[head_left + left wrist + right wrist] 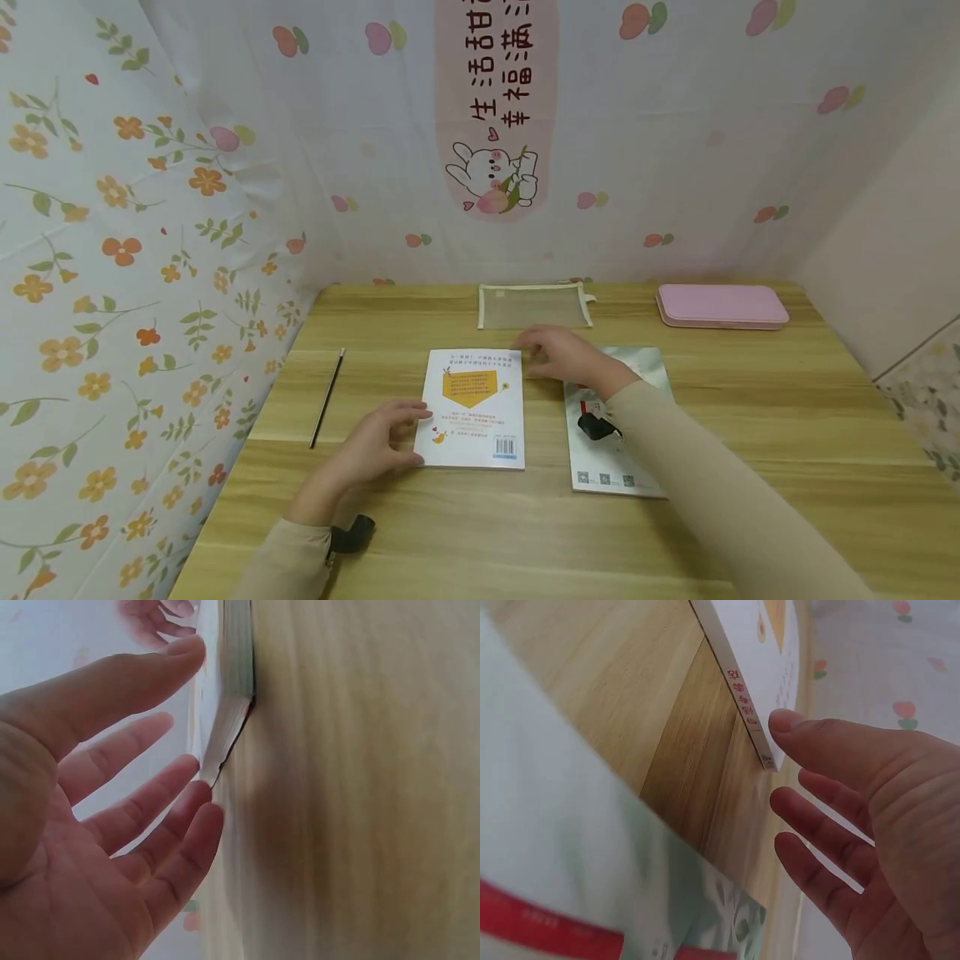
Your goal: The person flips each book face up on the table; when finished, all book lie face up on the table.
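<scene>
A white book (474,433) with an orange panel and a barcode lies flat on the wooden table. At its left edge is my left hand (382,442), thumb and fingers spread. In the left wrist view, the fingertips (214,806) come right up to a corner of the book (234,682). My right hand (558,354) is at the book's far right corner, and in the right wrist view its thumb (786,724) reaches the edge by the spine, the other fingers loosely bent. Under the right forearm lies a pale green book (626,479), partly hidden by the sleeve.
A black pencil (327,398) lies on the left of the table (450,542). Along the back are a mesh zip pouch (534,308) and a pink pencil case (722,305). Patterned cloth (360,150) hangs behind the table and on its left side.
</scene>
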Motion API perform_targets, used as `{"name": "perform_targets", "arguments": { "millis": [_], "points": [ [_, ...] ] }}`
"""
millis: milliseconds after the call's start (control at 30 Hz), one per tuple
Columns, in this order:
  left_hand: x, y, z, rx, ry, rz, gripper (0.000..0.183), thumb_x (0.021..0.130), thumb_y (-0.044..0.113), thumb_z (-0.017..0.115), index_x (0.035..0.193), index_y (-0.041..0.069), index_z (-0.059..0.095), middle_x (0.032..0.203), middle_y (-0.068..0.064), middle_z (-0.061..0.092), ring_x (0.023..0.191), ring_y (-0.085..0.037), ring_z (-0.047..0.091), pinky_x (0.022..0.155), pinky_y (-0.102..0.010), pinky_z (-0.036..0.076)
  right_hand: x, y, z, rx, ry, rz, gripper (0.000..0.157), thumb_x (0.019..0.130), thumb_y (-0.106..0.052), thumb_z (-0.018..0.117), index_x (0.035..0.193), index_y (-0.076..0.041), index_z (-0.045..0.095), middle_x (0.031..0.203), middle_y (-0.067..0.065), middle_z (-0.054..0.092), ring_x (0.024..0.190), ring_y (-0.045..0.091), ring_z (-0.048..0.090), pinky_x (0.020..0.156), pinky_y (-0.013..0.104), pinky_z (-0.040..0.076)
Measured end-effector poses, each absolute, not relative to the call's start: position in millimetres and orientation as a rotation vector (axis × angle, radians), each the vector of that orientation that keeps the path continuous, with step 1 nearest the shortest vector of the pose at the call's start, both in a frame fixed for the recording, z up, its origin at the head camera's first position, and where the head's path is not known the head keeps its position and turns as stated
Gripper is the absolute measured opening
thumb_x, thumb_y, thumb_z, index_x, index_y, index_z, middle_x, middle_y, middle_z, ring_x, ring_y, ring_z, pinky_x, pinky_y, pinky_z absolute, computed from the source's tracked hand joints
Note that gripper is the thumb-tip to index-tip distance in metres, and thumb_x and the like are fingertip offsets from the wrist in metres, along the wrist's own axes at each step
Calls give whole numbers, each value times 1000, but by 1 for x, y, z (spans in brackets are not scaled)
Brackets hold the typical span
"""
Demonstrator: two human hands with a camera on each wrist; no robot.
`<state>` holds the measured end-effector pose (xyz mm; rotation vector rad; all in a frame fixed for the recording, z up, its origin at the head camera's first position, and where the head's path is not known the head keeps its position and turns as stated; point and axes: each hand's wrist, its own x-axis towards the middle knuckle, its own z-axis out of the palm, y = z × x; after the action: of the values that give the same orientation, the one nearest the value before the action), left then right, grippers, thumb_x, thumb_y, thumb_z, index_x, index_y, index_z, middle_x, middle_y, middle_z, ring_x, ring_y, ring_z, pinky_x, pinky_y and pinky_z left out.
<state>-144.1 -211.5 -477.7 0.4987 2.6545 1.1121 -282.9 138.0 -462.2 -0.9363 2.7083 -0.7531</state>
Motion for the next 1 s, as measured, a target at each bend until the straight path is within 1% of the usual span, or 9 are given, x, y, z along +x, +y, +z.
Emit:
{"name": "perform_targets", "arguments": {
  "millis": [167, 267, 400, 500, 700, 833, 1000],
  "points": [
    [-141, -211, -481, 516, 2714, 1042, 64, 73, 14, 94, 131, 10, 69, 149, -8, 55, 140, -38, 48, 115, -59, 39, -287, 132, -467, -952, 2686, -754, 40, 89, -17, 82, 128, -13, 72, 128, 4, 68, 107, 23, 63, 97, 41, 54],
    [-141, -209, -483, 537, 2745, 1009, 62, 71, 14, 95, 128, 8, 71, 149, -8, 55, 141, -38, 46, 115, -59, 38, -288, 133, -471, -930, 2685, -735, 35, 90, -14, 81, 124, -15, 74, 125, 3, 69, 106, 21, 63, 97, 40, 54],
    [-140, -205, -485, 538, 2771, 1000, 64, 68, 13, 96, 127, 7, 72, 149, -10, 54, 140, -39, 44, 113, -58, 39, -289, 134, -476, -925, 2686, -742, 31, 89, -9, 80, 119, -15, 76, 122, 2, 70, 102, 20, 61, 95, 39, 53],
    [-139, -203, -484, 507, 2774, 999, 67, 66, 11, 97, 128, 8, 72, 150, -10, 53, 138, -38, 42, 112, -57, 39, -290, 133, -477, -936, 2683, -762, 30, 88, -8, 81, 117, -16, 76, 121, 2, 70, 101, 19, 60, 94, 38, 53],
    [-138, -202, -481, 464, 2809, 926, 72, 64, 11, 98, 131, 10, 71, 150, -8, 52, 134, -34, 42, 108, -52, 42, -293, 129, -477, -899, 2669, -766, 32, 88, -11, 82, 119, -17, 77, 123, 2, 69, 99, 18, 59, 91, 36, 53],
    [-138, -201, -481, 439, 2848, 880, 72, 64, 13, 99, 131, 13, 72, 146, -7, 55, 130, -30, 44, 105, -49, 44, -295, 127, -476, -877, 2671, -751, 34, 88, -12, 83, 120, -19, 76, 122, 1, 69, 97, 18, 58, 89, 36, 52],
    [-139, -202, -482, 413, 2866, 860, 70, 64, 15, 99, 130, 14, 73, 140, -5, 59, 127, -28, 47, 104, -47, 45, -297, 126, -476, -875, 2662, -748, 35, 87, -11, 83, 121, -19, 76, 124, 2, 69, 97, 18, 59, 90, 37, 53]
  ]
}}
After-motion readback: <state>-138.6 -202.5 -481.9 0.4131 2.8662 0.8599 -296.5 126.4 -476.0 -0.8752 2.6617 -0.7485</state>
